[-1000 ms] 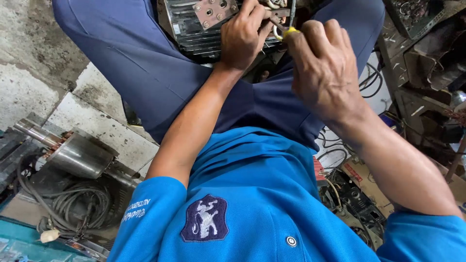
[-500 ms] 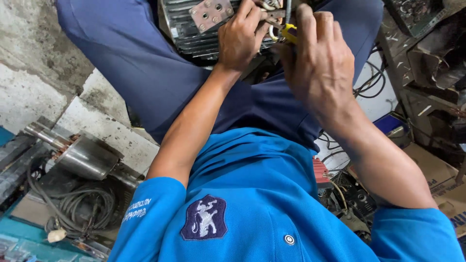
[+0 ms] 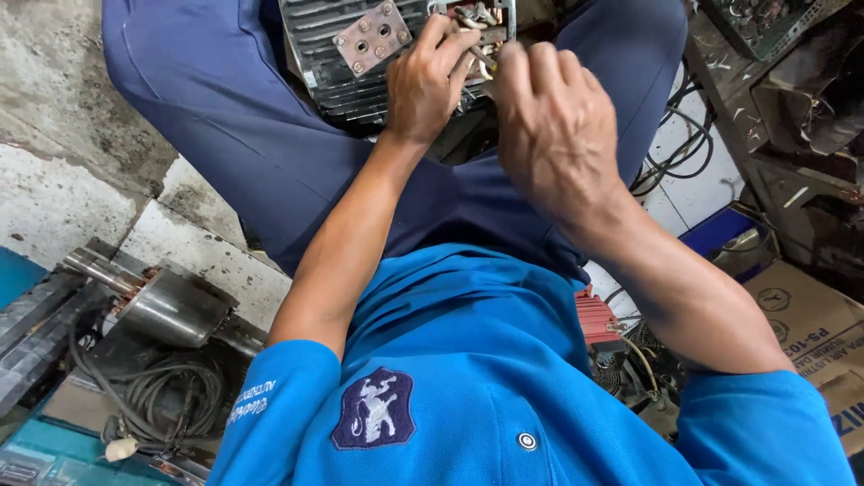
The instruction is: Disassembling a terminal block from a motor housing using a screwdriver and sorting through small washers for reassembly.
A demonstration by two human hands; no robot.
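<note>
A grey finned motor housing (image 3: 333, 54) with a brownish terminal plate (image 3: 371, 38) rests between my legs at the top of the view. My left hand (image 3: 430, 83) lies against it, its fingers pinching the loose wire ends (image 3: 472, 16) at the housing's opening. My right hand (image 3: 551, 126) is beside it, fingers curled tight around a small yellow-tipped tool (image 3: 489, 65) that is almost wholly hidden. The two hands nearly touch at the wires. My blue shirt fills the bottom of the view.
On the floor to the left lie a steel rotor with its shaft (image 3: 171, 308) and a coil of grey cable (image 3: 175, 396). Black cables (image 3: 684, 157), a dark metal rack (image 3: 792, 90), a cardboard box (image 3: 810, 328) and a red finned part (image 3: 596, 317) crowd the right.
My right hand has moved in toward the wires and now hides most of the yellow-tipped tool. My left hand has stayed on the wire ends.
</note>
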